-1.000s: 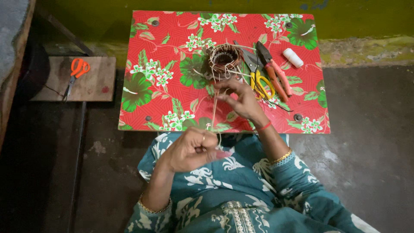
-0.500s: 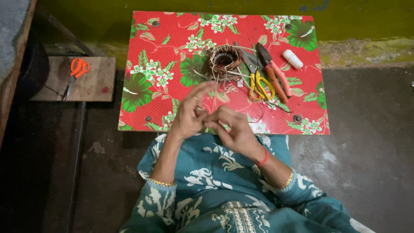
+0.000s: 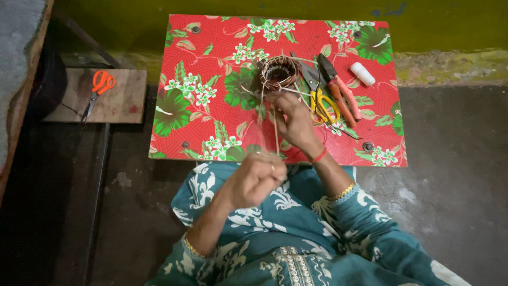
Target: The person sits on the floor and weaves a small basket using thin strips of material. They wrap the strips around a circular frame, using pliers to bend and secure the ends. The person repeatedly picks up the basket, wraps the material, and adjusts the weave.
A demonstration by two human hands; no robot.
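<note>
In the head view, a person in a teal patterned garment is sitting at a low table (image 3: 211,63) covered in red floral cloth. The left hand (image 3: 256,177) is curling into a loose fist near the table's front edge, pinching a thin pale strand (image 3: 275,130) that is running up toward the right hand. The right hand (image 3: 293,119) is reaching forward over the table, its fingers closing on the same strand just below a small round coil (image 3: 278,71) of brownish wire or cane, which is lying near the table's middle, toward the far edge. Whether the right fingers are touching the coil itself is hard to tell. Loose strand ends are sticking out around the coil.

Just right of the coil, yellow-handled scissors (image 3: 324,103) and red-handled pliers (image 3: 341,92) are lying side by side, with a white spool (image 3: 362,74) farther right. A red band is sitting on the right wrist.

Off to the left, well apart from the table, orange scissors (image 3: 100,87) are lying on a wooden board (image 3: 124,103) on the dark floor.
</note>
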